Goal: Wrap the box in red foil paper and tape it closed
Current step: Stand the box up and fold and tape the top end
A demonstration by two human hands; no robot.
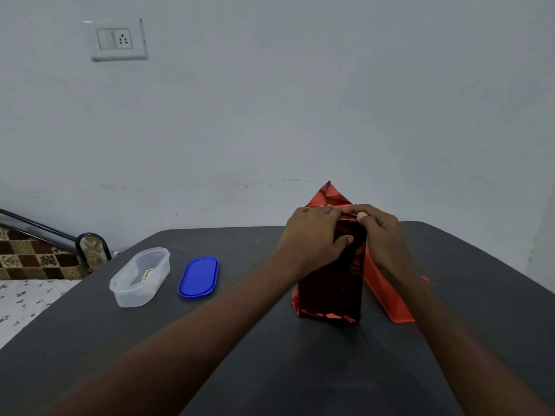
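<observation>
The box stands upright on the dark table, wrapped in shiny red foil paper. A pointed foil flap sticks up behind its top end. My left hand grips the box's upper left side, thumb on the front face and fingers over the top edge. My right hand holds the top right, its fingertips pinching the foil along the top edge. A loose red foil flap slopes down to the table on the right. No tape is visible.
A clear plastic container and its blue lid lie on the table's left part. A patterned bed and a dark metal rail are at far left. The grey wall with a switch socket rises behind.
</observation>
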